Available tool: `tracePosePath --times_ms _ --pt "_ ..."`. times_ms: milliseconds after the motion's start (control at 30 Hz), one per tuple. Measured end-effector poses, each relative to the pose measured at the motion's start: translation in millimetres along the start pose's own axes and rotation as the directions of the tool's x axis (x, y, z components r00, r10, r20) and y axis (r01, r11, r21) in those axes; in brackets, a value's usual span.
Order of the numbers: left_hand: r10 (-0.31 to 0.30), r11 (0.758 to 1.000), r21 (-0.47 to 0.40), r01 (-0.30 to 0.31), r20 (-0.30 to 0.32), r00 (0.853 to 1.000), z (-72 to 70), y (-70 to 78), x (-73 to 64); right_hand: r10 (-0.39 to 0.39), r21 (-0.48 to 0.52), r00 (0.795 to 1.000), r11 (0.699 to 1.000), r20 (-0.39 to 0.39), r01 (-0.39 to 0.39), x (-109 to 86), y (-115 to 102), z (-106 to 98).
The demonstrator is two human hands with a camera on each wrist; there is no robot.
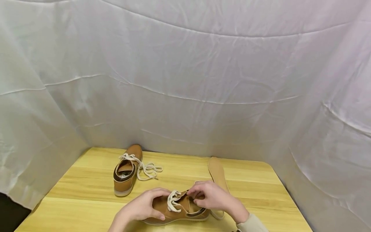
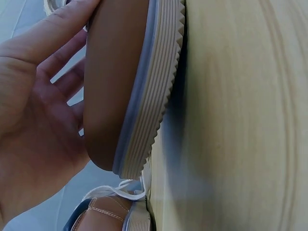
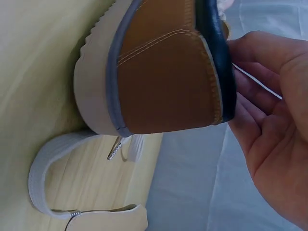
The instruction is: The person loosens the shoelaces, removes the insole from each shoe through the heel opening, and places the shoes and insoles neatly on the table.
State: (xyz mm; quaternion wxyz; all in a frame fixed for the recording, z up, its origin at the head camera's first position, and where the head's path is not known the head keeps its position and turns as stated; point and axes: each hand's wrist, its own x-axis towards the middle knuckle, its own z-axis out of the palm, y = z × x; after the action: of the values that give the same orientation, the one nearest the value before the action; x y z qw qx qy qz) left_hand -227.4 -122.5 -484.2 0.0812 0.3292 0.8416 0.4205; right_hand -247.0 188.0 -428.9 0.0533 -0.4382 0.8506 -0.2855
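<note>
A brown lace-up shoe [image 1: 180, 215] lies side-on at the table's near edge, toe to the left, its cream laces [image 1: 173, 201] over the front. My left hand [image 1: 145, 204] grips the toe end, thumb on the near side; the left wrist view shows the smooth toe and ridged sole [image 2: 153, 86]. At the shoe's opening, my right hand [image 1: 211, 196] has its fingers curled over the collar, by the tongue. In the right wrist view the fingertips sit at the dark padded collar [image 3: 219, 72], partly hidden behind it. Inside the shoe, little shows.
A matching brown shoe [image 1: 124, 185] stands at the back left, its loose laces [image 1: 150, 170] spread to the right. A tan insole [image 1: 216, 169] lies behind my right hand. A pale lace loop [image 3: 41, 168] lies by the heel. Grey curtains [image 1: 185, 80] surround the wooden table.
</note>
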Motion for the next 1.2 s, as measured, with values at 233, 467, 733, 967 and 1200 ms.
tracePosePath --times_ms 233,467,733,967,1200 --pt "-0.003 1.000 0.009 0.003 0.000 1.000 1.6 -0.1 0.4 -0.023 -0.035 0.999 0.999 0.046 0.025 4.6 10.1 3.1" --pt "0.017 0.999 0.034 -0.017 -0.005 1.000 1.7 0.3 3.1 0.082 0.017 0.991 0.996 0.106 -0.084 11.0 18.4 5.5" --pt "0.025 0.999 0.046 -0.025 -0.007 1.000 0.2 1.7 3.3 0.163 -0.009 0.979 0.987 0.119 -0.163 15.8 19.3 9.0" --pt "0.012 0.998 0.054 -0.011 -0.011 1.000 -0.1 2.3 2.6 0.235 -0.029 0.959 0.972 0.159 -0.233 21.3 15.6 10.3" --pt "-0.003 0.998 0.062 0.004 -0.013 1.000 1.5 3.5 1.9 0.254 -0.056 0.946 0.967 0.203 -0.248 22.8 17.6 11.8"
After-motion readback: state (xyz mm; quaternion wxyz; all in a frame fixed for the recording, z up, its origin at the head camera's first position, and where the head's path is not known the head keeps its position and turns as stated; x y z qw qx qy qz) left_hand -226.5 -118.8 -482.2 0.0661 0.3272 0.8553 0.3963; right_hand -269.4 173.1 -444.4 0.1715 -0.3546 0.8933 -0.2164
